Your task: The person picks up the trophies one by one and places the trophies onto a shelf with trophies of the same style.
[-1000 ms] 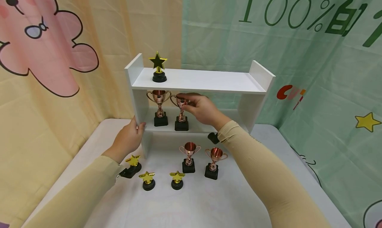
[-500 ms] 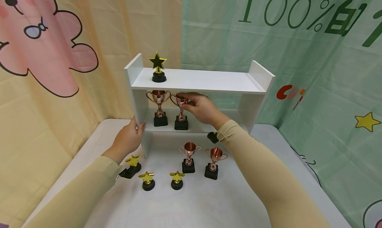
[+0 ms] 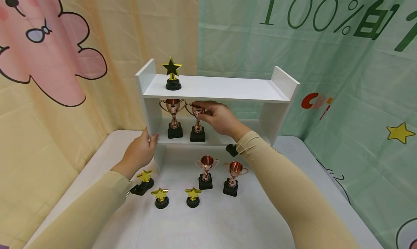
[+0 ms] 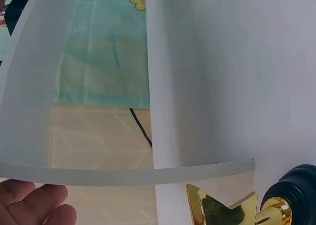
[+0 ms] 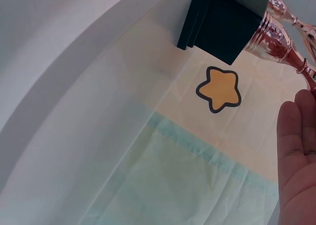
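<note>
My right hand (image 3: 221, 118) pinches the bowl of a copper-coloured trophy cup (image 3: 197, 124) between thumb and fingers. That cup stands upright with its black base on the middle board of a white shelf (image 3: 215, 88). To its left, a matching two-handled cup (image 3: 174, 115) stands on the same board, their handles close together. At the shelf's left side panel, my left hand (image 3: 138, 151) holds the edge, its fingers (image 4: 37, 202) against the outer face. On the top board, a gold star trophy (image 3: 172, 71) stands at the left end.
On the white table (image 3: 234, 227) in front stand two more copper cups (image 3: 206, 171) and several gold star trophies (image 3: 193, 196), one beside my left wrist. A dark object (image 3: 232, 150) is partly hidden by my right sleeve. Printed curtains (image 3: 234, 42) surround the table.
</note>
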Motion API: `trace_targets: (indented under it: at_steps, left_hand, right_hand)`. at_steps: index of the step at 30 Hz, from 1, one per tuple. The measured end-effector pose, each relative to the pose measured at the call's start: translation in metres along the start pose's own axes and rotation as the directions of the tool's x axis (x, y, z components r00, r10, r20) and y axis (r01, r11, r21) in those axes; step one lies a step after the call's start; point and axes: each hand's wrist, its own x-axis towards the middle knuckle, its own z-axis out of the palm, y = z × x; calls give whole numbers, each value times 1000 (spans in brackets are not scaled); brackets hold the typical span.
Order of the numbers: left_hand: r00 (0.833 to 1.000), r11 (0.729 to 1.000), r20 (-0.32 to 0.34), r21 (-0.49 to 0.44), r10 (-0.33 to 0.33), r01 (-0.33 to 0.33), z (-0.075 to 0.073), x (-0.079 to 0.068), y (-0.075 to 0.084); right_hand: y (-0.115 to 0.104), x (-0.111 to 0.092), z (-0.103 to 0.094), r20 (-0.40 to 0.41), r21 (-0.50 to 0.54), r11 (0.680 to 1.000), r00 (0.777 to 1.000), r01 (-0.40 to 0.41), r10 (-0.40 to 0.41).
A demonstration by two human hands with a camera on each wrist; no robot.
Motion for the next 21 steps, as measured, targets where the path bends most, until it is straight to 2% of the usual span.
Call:
trace_targets:
  at_steps: [21]
  left_hand:
    - [1000,1000,12,-3,-6,6,0,-1,0]
  right_hand:
    - [0,2,0,-1,16,1000,1000,17,-17]
